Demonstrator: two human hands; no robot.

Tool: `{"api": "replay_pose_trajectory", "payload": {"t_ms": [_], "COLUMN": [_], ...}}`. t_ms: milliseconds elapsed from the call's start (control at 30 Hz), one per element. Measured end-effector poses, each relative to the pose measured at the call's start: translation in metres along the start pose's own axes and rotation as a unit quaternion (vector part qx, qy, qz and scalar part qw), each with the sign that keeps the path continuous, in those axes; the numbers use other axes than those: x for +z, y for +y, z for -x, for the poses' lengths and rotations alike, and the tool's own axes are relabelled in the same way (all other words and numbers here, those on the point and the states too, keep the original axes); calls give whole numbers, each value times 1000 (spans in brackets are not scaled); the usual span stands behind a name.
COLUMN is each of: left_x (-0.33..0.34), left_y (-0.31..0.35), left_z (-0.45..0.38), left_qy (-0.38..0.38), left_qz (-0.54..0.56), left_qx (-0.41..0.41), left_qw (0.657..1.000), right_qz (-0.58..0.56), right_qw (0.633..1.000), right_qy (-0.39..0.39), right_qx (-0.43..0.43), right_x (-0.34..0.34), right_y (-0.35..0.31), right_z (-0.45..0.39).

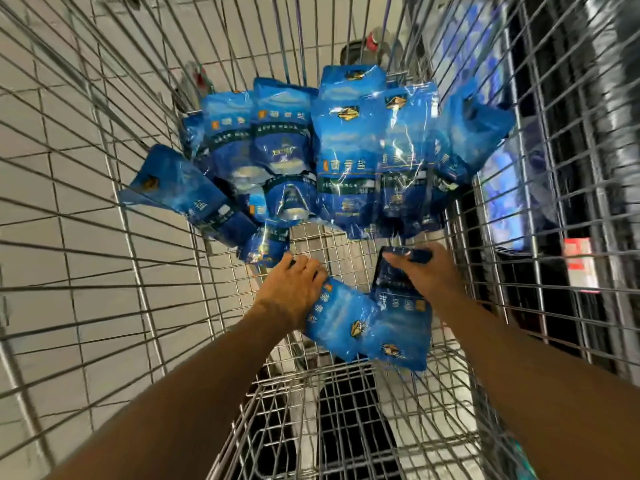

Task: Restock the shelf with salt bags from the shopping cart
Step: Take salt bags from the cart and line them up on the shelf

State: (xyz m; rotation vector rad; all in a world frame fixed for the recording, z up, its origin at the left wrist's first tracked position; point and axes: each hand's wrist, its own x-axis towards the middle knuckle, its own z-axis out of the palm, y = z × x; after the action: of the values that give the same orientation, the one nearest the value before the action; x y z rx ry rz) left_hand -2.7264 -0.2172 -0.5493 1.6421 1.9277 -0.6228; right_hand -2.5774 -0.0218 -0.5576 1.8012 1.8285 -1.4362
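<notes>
While blue salt bags point(346, 161) fill the cart point(502, 237), each hand—left point(292, 289), right point(427, 271)—seemingly grips one bag

floor: pale tiles point(69, 188) | red tag point(581, 268) at right

blurred chinese print on salt bags point(346, 161), unreadable
</notes>
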Motion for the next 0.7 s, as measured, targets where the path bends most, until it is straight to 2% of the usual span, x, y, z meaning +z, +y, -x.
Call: {"api": "replay_pose_trajectory", "payload": {"t_ms": [67,167,233,333,433,467,500,567,633,700], "left_x": [1,3,4,6,-1,-5,-11,-24,-40,-55], "left_y": [3,-1,-8,-19,-33,-38,-41,-43,-41,-35], "left_z": [-10,-13,-8,6,18,21,23,29,39,49], "left_qy": [-24,-74,-99,-80,-84,-94,-97,-71,-20,-1], "left_qz": [-35,-26,35,131,264,336,437,637,740,797], "left_qx": [5,2,-5,-31,-123,-152,-168,-190,-229,-248], "left_qw": [999,997,994,988,953,925,878,744,632,550], "right_qz": [70,175,268,282,303,302,298,263,210,136], "right_qw": [997,980,951,924,895,892,891,898,916,933], "right_qy": [10,-85,-147,-231,-291,-299,-304,-308,-290,-273], "right_qx": [10,40,55,117,148,153,157,174,181,190], "right_x": [0,-8,-15,-26,-38,-41,-44,-52,-64,-78], "right_y": [-5,-19,-31,-51,-66,-68,-71,-73,-75,-80], "right_z": [-14,-29,-32,-20,-8,-4,1,14,27,43]}}
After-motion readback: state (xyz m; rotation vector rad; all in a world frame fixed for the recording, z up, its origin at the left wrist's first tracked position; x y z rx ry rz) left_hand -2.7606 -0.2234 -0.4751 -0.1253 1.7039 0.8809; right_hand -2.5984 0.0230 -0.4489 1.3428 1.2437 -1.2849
